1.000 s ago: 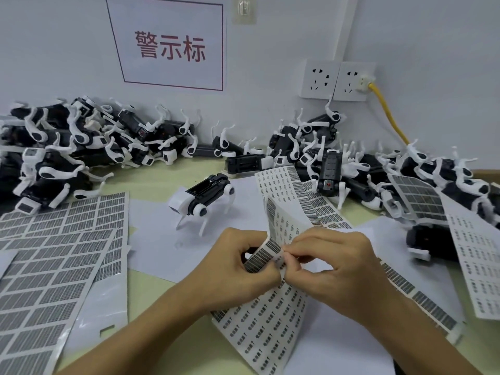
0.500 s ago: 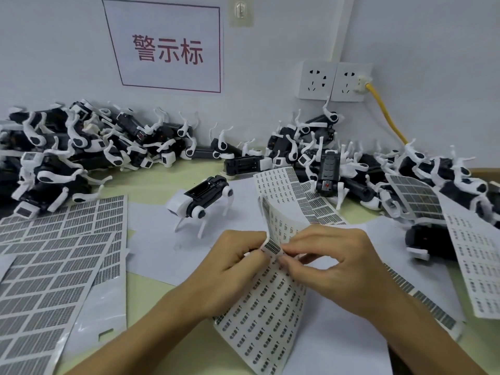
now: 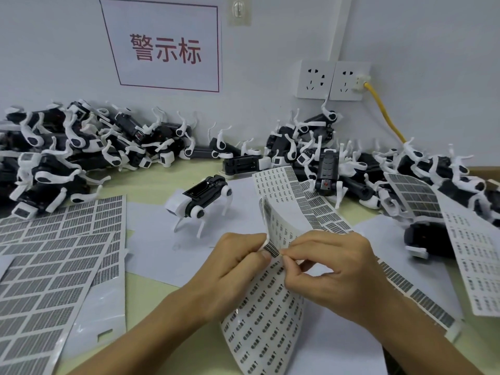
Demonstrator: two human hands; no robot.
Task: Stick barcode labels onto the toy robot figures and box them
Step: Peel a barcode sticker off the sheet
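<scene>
Here the curled label sheet (image 3: 270,307) shows tiny dark barcodes.

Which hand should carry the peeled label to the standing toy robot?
Right hand: it pinches the label. The left hand holds the sheet bent. The toy robot stands just ahead, within easy reach.

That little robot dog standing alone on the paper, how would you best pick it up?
Judging by its pose, take the standing toy robot by its black body, coming from above with a grip across the two flanks. It stands upright on thin white legs that look fragile, and the flat back faces up, away from the piles.
</scene>
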